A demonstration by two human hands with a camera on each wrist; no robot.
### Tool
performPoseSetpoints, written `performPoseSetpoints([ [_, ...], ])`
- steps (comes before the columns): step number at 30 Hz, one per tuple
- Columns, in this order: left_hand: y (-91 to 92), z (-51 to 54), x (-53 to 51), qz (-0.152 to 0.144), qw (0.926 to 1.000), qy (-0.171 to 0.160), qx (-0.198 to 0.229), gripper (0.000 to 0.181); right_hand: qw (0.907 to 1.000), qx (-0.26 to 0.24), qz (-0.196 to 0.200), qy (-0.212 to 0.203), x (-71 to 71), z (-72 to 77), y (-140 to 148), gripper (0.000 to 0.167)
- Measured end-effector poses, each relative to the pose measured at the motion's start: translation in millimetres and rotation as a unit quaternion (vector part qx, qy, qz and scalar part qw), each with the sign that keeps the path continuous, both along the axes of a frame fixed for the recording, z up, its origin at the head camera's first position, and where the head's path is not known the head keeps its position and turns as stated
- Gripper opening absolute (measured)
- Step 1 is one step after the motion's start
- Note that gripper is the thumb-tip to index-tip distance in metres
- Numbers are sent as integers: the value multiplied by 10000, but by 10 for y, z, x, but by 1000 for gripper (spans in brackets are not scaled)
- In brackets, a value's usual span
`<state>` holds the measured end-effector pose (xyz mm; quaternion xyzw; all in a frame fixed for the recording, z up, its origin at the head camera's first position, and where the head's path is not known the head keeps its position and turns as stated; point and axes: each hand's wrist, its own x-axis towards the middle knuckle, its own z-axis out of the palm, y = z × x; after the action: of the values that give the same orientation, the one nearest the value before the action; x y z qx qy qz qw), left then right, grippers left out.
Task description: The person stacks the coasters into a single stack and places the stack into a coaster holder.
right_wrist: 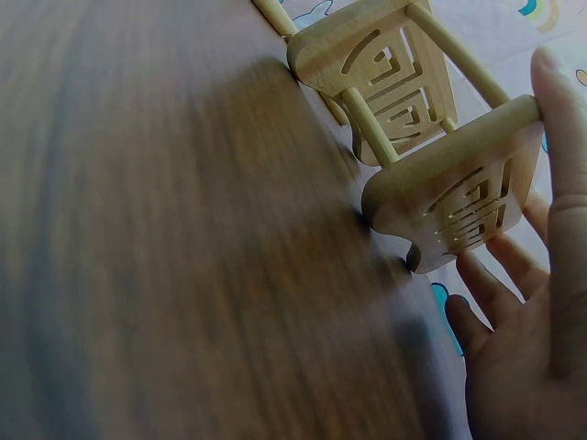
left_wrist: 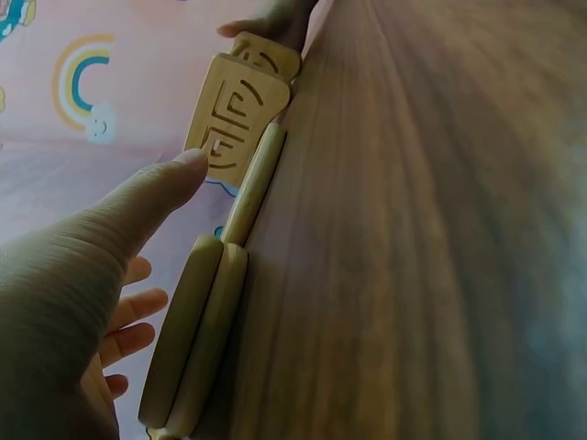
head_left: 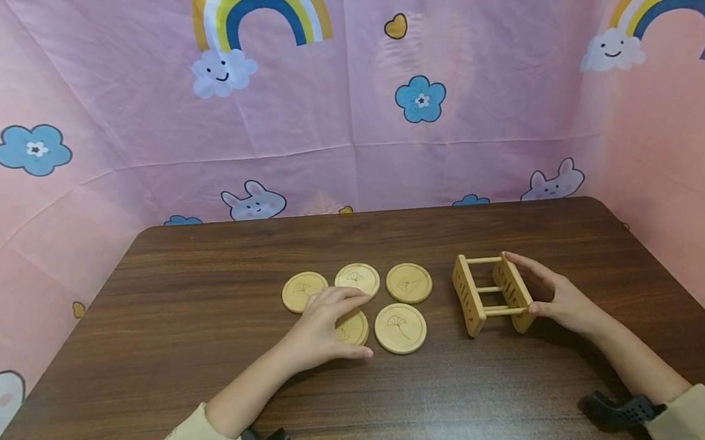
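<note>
Left of the desk's (head_left: 469, 398) middle, the left hand (head_left: 318, 328) is held over a wooden coaster (head_left: 354, 327), thumb and fingers apart; whether it is touched cannot be told. Four more leaf-engraved coasters (head_left: 400, 329) are laid near it. Toward the right edge, a slotted rack (head_left: 469, 298) is clamped at its right panel by the fingers of the right hand (head_left: 562, 303). The wood-grained desk is backed by pastel cloth (head_left: 494, 110) with printed rainbows.

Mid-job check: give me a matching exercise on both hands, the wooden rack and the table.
Things:
1. left hand
2. right hand
3. wooden rack
4. table

Places, colours, states:
A. dark brown
B. gripping a side panel
C. at the round coasters
D. two panels joined by crossbars

Pairs: 1-C, 2-B, 3-D, 4-A
</note>
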<state>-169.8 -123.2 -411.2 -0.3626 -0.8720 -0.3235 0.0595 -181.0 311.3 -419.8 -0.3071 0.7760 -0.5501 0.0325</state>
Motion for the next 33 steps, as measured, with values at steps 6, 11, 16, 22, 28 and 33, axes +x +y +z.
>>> performPoseSetpoints([
  [6, 95, 14, -13, -42, 9998, -90, -167, 84, 10000, -31, 19, -28, -10, -9, 8, 81],
  [11, 159, 32, -12, -27, 9990, -198, -397, 83, 10000, -45, 67, -2, -18, -19, 13, 81],
  [16, 210, 40, -15, -78, 9984, -169, -531, 82, 10000, -45, 61, 32, -24, -18, 16, 81],
  [22, 264, 39, -34, -111, 9969, -40, -781, 83, 10000, -44, 59, 36, -13, -3, 13, 82],
  [28, 306, 48, -39, -124, 9944, 34, -1048, 83, 9999, -68, 89, 22, 0, 7, 5, 82],
  [33, 334, 59, -33, -94, 9920, 128, -1253, 83, 9999, -108, 126, 5, -5, 4, 3, 82],
])
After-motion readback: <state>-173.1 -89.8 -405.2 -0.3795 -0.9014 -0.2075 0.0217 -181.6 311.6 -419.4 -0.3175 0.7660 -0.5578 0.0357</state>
